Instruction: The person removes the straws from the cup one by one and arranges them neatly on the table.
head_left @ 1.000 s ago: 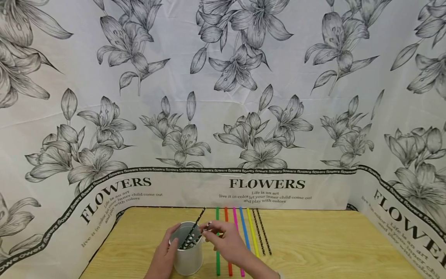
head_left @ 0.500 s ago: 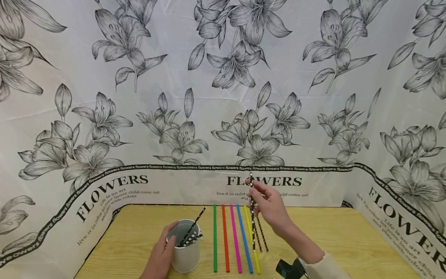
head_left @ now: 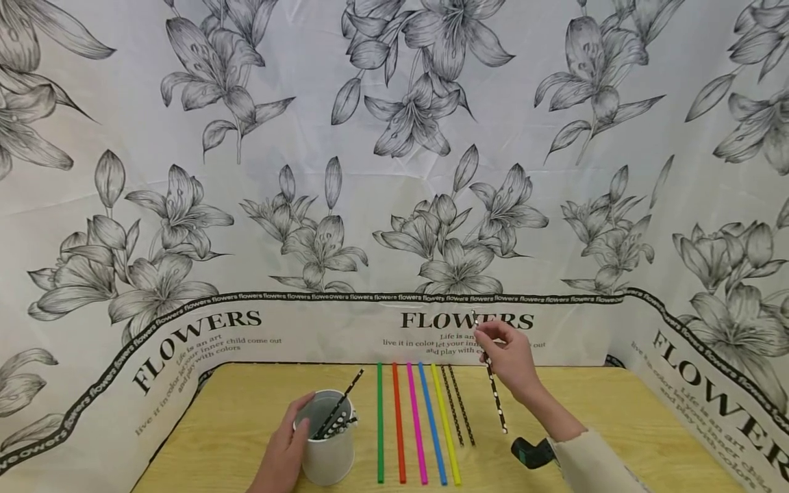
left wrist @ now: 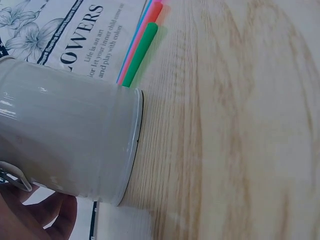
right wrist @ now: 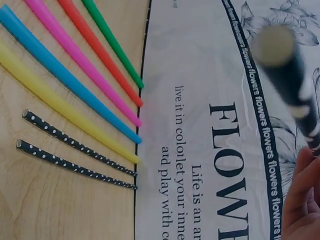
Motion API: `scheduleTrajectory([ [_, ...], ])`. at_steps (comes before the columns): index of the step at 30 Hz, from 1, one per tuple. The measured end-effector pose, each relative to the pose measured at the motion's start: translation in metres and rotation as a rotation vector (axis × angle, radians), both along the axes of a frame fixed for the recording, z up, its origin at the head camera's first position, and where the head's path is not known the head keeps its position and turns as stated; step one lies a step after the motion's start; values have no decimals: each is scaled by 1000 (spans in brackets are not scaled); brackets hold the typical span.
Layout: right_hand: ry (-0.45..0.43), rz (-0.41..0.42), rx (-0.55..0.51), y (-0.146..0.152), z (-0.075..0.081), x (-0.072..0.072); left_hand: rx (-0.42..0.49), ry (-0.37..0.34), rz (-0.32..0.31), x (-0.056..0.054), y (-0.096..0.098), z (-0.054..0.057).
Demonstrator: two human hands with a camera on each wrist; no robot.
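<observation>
The right hand pinches a spotted straw; the left hand curls round a pail that partly hides other straws.

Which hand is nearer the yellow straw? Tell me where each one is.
Right. The right hand holds a dotted straw in the air, right of the yellow straw; the left hand holds the bucket, farther away on the left.

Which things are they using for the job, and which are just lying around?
Seem part of the job:
left hand, gripping the white pail
right hand, pinching a held straw
dotted straws inside the pail
five plain coloured straws, laid out
two black straws beside them

Seem just around:
wooden table
flowery cloth
black gadget, maybe worn
</observation>
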State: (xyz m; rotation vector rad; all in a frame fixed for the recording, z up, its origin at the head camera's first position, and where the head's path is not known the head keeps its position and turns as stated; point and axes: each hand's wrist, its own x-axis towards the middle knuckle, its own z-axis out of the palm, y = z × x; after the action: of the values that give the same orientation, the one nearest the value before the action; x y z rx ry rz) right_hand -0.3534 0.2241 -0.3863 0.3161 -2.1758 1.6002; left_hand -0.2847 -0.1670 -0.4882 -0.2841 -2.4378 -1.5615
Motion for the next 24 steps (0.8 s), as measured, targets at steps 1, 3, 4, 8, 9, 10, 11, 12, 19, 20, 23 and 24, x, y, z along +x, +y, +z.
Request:
scheduleTrajectory([
  [1, -21, -15, 11, 2, -3, -2, 1, 4, 2, 1, 0, -1],
  [3, -72, -37, 27, 5, -9, -6, 1, 19, 5, 2, -1, -2],
  [4, -98, -45, 35, 7, -12, -8, 0, 23, 3, 2, -1, -3],
  [8, -169, -70, 87, 12, -24, -15, -5, 43, -4, 3, -2, -6],
  [9, -178, -77, 101, 13, -26, -17, -6, 45, -7, 3, -2, -7],
  [10, -181, -85, 126, 14, -30, -19, -7, 45, -12, 2, -3, -7],
  [11, -187, -95, 146, 14, -33, -21, -6, 47, -11, 2, -3, -7],
  [12, -192, -102, 165, 14, -36, -22, -6, 50, -11, 2, -3, -8],
  [19, -229, -156, 239, 13, -61, -32, -3, 51, -14, 1, -2, -7],
  [20, -228, -162, 247, 13, -64, -34, -3, 50, -15, 1, -2, -7],
  [23, -236, -179, 253, 12, -73, -37, -6, 43, -15, 1, -2, -6],
  [24, -238, -183, 254, 12, -75, -38, -4, 43, -16, 1, -2, -6],
])
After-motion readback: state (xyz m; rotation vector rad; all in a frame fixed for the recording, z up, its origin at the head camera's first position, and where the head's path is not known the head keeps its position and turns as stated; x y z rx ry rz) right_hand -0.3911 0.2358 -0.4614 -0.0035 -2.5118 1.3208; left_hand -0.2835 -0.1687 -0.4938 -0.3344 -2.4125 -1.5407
